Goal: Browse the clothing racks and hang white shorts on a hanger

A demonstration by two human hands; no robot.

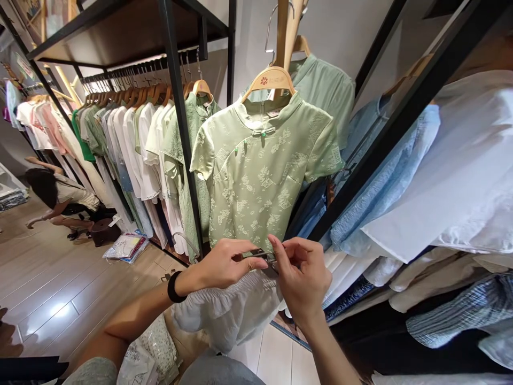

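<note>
My left hand [224,264] and my right hand [300,275] meet in front of me, both pinching a small dark metal clip [262,254] between fingertips. A white gathered garment [226,313] hangs from the clip under my hands. Right behind them hangs a pale green patterned short-sleeved top [260,176] on a wooden hanger [269,79]. My left wrist wears a black band [173,287].
A black metal rack post [181,128] stands left of the green top, with a long rail of white and green shirts [132,139]. Blue and white garments [425,176] hang to the right behind a slanted black bar. Another person [60,195] crouches on the wooden floor far left. Packaged clothes [126,247] lie on the floor.
</note>
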